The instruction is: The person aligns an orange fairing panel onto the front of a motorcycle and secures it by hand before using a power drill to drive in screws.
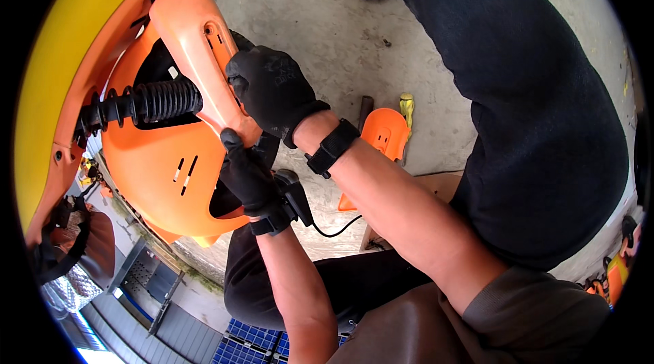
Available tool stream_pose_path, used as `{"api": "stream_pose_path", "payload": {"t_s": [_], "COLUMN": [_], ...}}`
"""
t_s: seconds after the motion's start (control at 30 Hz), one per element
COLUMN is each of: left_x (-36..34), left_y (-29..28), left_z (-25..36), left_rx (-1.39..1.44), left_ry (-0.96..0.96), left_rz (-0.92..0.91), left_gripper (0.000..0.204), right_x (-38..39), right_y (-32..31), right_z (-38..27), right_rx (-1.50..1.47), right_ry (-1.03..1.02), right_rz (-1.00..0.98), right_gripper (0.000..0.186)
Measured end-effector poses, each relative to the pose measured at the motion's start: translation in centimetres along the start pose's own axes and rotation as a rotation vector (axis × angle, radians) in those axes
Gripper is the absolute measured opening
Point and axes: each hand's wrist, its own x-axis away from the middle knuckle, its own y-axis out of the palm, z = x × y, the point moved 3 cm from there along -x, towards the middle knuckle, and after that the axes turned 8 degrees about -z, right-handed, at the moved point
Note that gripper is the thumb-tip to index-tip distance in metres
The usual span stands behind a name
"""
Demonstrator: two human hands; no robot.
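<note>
Both my hands wear black gloves and are on a long orange plastic cover (197, 57), which stands tilted in front of a black coil-spring shock absorber (163, 99). My right hand (272, 88) is closed around the cover's right edge beside its slotted recess; some of its fingertips are hidden. Lower down, my left hand (248, 176) grips the cover's bottom end, its thumb against the front face and its other fingers mostly hidden. Behind them sits a large rounded orange shell (150, 176) with two narrow slots.
A yellow panel (58, 43) with an orange border curves along the left. On the concrete floor (327, 30) lie another orange slotted part (383, 133), a yellow-handled tool (407, 108) and a short dark rod (366, 106). A black cable (330, 234) runs near my left wrist.
</note>
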Motion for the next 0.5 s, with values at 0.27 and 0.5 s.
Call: {"api": "stream_pose_path", "payload": {"t_s": [0.27, 0.5], "left_x": [0.11, -0.22], "left_y": [0.07, 0.74], "left_z": [0.2, 0.07], "left_rx": [-0.018, 0.084], "left_ry": [0.013, 0.032], "left_rz": [0.019, 0.072], "left_gripper": [0.032, 0.045], "right_x": [-0.11, -0.02], "right_y": [-0.11, -0.11], "right_z": [0.15, -0.03], "right_rx": [-0.033, -0.018], "right_ry": [0.011, 0.047], "right_rz": [0.015, 0.033], "right_gripper": [0.007, 0.006]}}
